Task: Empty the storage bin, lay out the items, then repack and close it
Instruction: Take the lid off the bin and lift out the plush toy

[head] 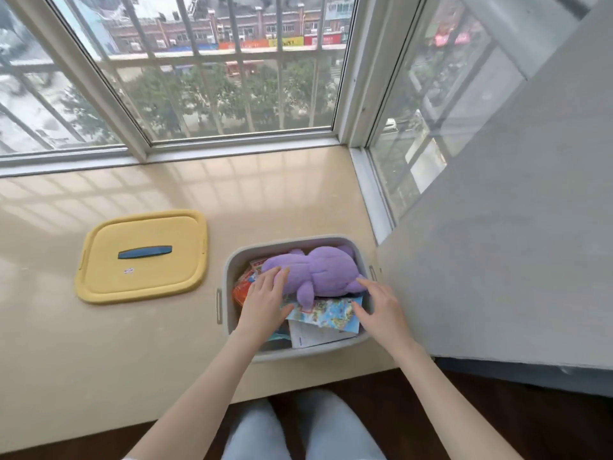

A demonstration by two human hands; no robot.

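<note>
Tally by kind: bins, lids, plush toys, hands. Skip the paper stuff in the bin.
bin: 1
lid: 1
plush: 1
hands: 2, left hand, right hand
total: 5

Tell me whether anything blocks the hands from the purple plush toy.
Nothing visible does. The purple plush toy lies topmost in the grey plastic bin; the left hand touches it, the right hand hovers beside it.
</note>
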